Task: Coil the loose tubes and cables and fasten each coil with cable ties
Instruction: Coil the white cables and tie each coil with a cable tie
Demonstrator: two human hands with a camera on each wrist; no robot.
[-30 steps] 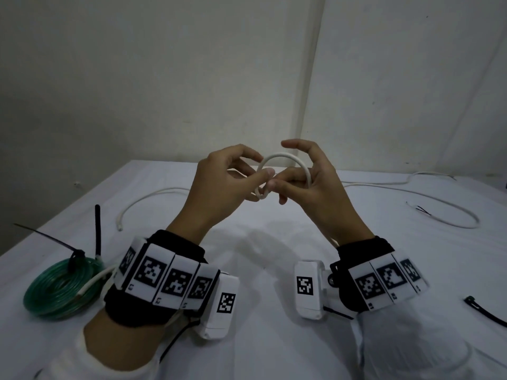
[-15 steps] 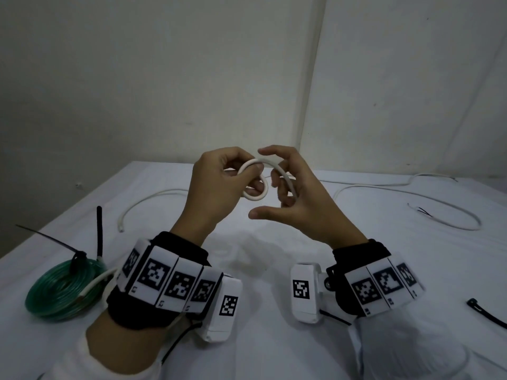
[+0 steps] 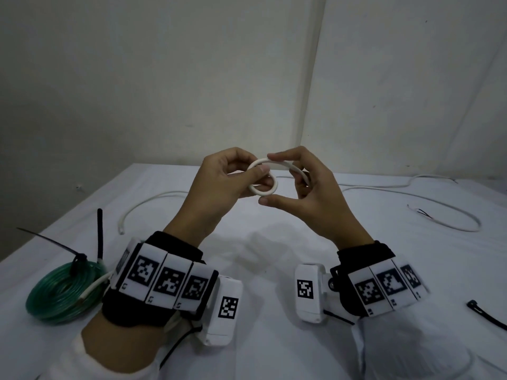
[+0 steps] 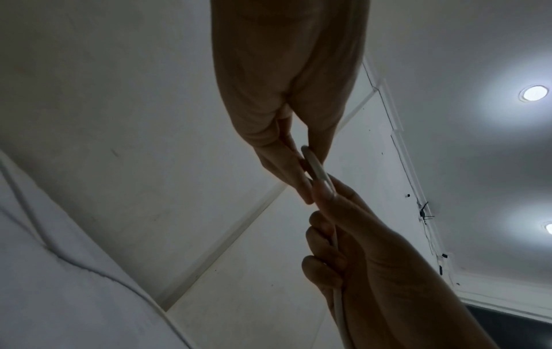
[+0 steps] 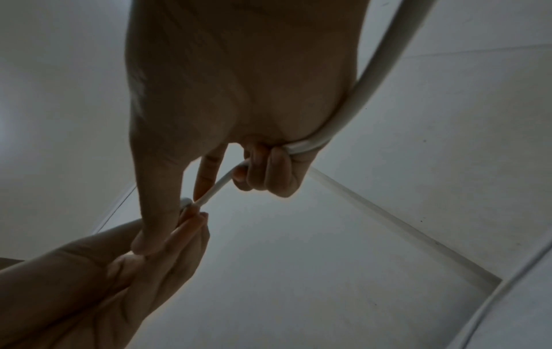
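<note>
Nearest to the camera, both forearms wear black wrist bands with white marker tiles (image 3: 162, 281), held above a worktop covered with white cloth (image 3: 260, 270). On the near left of the worktop lies a coil of green translucent tube (image 3: 59, 293), already bound with a black cable tie (image 3: 78, 257) whose long tail points up and to the left. A short white tube end rests across this coil. On the near right edge lies a loose black cable tie (image 3: 487, 315).

Further away, above the middle of the worktop, the two hands meet in the air. The left hand (image 3: 219, 185) pinches a small loop of round white cable (image 3: 263, 185) between the thumb and the curled fingers. The right hand (image 3: 307, 193) has its index finger on top of the cable just beside the loop, and its lower fingers are curled around the cable where it leaves the loop; its thumb is stretched out under the loop and is apart from it. In the right wrist view the cable (image 5: 352, 111) passes through those curled fingers and goes on past the palm.

Beyond the hands, the rest of the white cable lies loose on the worktop in wide curves to the right (image 3: 444, 212), and another white line curves on the left (image 3: 142, 207). Behind stands a pale wall (image 3: 164, 78).
</note>
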